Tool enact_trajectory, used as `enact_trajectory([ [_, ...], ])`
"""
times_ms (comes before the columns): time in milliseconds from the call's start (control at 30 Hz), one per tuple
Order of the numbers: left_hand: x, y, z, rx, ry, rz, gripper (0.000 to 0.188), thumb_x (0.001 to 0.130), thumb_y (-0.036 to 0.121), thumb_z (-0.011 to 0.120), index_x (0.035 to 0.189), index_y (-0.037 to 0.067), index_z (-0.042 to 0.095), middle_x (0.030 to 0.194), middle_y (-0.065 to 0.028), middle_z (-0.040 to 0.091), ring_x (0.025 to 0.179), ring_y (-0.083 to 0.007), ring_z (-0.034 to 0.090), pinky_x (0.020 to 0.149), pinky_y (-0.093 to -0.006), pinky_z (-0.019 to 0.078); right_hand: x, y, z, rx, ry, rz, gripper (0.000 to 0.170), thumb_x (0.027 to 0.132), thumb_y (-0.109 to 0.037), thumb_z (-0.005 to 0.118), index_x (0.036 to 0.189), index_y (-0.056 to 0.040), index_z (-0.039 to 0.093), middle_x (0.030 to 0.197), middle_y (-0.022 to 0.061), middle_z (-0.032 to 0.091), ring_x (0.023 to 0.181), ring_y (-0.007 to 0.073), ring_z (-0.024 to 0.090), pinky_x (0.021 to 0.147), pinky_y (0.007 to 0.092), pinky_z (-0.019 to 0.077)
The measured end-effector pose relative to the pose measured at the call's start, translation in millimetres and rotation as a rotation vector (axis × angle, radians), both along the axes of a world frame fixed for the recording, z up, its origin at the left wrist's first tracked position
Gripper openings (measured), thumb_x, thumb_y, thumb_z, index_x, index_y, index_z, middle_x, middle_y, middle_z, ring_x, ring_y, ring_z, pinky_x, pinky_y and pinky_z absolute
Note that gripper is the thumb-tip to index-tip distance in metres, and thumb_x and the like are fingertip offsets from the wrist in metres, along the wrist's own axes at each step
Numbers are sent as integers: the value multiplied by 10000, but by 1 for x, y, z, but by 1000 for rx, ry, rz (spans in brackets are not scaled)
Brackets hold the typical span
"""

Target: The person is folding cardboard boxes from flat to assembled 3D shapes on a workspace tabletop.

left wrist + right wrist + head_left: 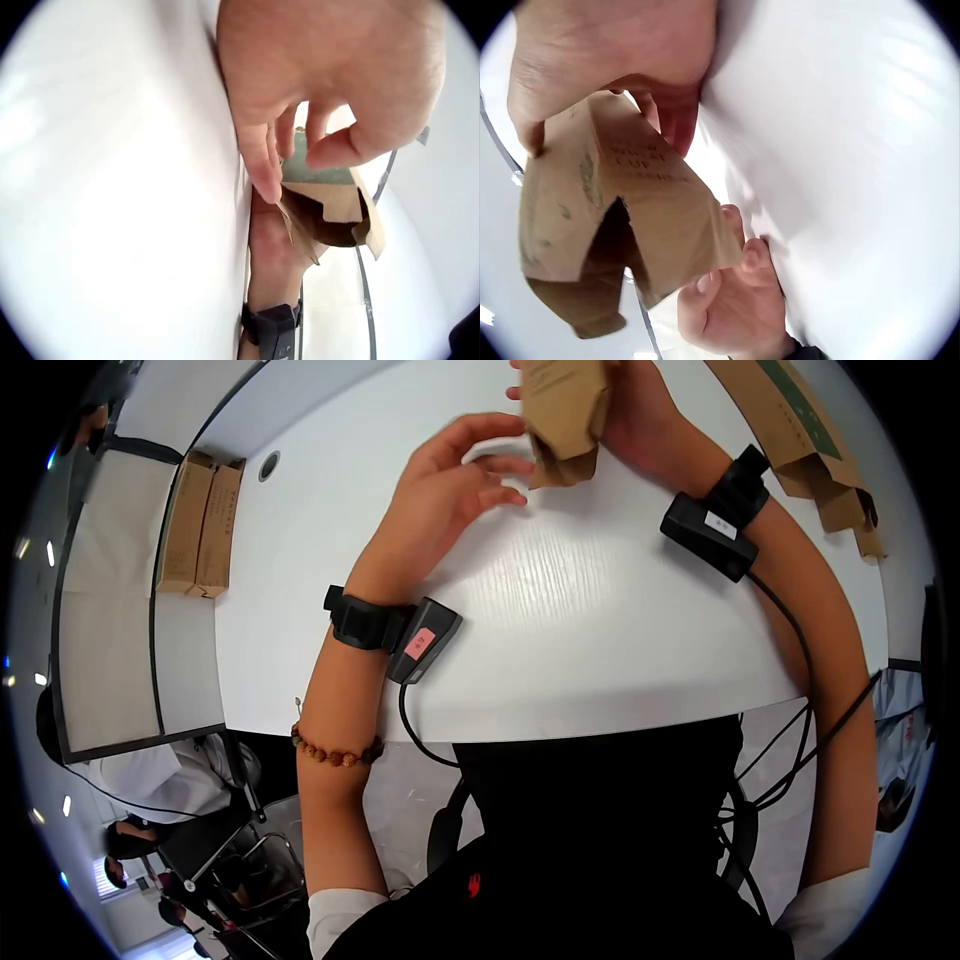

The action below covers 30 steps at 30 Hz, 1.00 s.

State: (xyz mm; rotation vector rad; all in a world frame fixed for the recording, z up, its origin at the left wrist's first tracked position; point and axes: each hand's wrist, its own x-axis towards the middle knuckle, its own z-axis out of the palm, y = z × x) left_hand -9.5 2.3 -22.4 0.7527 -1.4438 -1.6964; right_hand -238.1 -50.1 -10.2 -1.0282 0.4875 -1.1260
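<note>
A brown cardboard box (565,410) with torn, open flaps is held by my right hand (645,425) near the top of the head view. Printed lettering shows on the box (649,217) in the right wrist view, where the right hand (615,45) grips its upper end between thumb and fingers. My left hand (435,495) is at the box's open end, its fingers spread and slightly bent. In the left wrist view, a left fingertip (268,189) lies against a flap of the box (341,199); the box's inside is mostly dark.
Two brown boxes (200,525) stand at the table's left side against a partition (110,600). A longer cardboard box with a green panel (800,410) lies at the upper right of the white table (560,610). Cables (800,760) hang at the right; people sit in the background.
</note>
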Motion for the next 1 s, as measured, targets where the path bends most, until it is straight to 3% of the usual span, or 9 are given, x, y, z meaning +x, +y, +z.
enact_trajectory([
  [167,-13,0,2,45,156,150,507,1093,305,385,1535,58,391,1472,-114,522,1323,-260,552,1090,-433,476,-2,-2,-19,-206,362,117,788,1024,-408,629,1614,-46,251,1231,118,634,1022,151,603,854,289,505],
  [233,-13,11,12,-2,83,100,609,1110,496,282,1537,77,394,1490,-101,518,1351,-237,530,1114,-426,459,5,1,-15,-308,434,168,740,1037,-406,601,1602,-48,282,1251,133,627,1035,165,588,851,283,497],
  [300,-13,10,9,17,123,146,720,1064,618,358,1550,87,373,1506,-104,497,1353,-242,528,1122,-423,457,5,-6,-15,-325,472,180,664,1054,-302,565,1599,-54,276,1297,153,602,1102,201,589,886,302,510],
  [400,-8,16,7,-14,82,140,783,1032,670,402,1549,85,346,1512,-110,484,1357,-241,522,1130,-419,451,13,12,-29,-427,497,-16,666,972,-417,633,1488,-34,457,1217,188,686,1049,276,688,939,376,532],
  [433,-9,15,9,-54,47,131,797,1026,680,412,1548,83,338,1512,-111,481,1358,-241,520,1133,-419,449,9,19,-25,-373,601,10,744,986,-512,597,1539,-53,404,1299,199,642,1164,279,636,1028,377,492],
  [733,-7,2,-6,-140,19,329,798,1031,391,634,1602,103,156,1475,-150,493,1351,-254,514,1098,-435,475,20,25,-26,-483,567,181,785,984,-382,627,1608,-57,279,1486,217,511,1381,303,514,1114,407,456],
  [867,-3,-3,-9,-114,68,408,894,1019,312,671,1633,95,58,1477,-169,490,1340,-261,515,1082,-414,480,28,35,-33,-480,448,-37,782,921,-401,660,1555,-63,352,1381,207,550,1248,290,598,967,346,534],
  [933,-1,-9,-11,-125,151,366,928,1016,304,676,1643,93,25,1473,-174,497,1340,-269,514,1077,-407,480,33,19,-47,-381,308,-64,713,981,-286,605,1580,-55,293,1361,183,564,1231,258,583,970,344,523],
  [1000,-1,-1,-5,-181,-43,447,956,980,289,720,1647,82,68,1571,-175,378,1373,-271,492,1102,-427,464,36,2,-48,-305,178,-86,657,1042,-171,549,1605,-47,234,1342,160,577,1214,226,567,973,342,512],
])
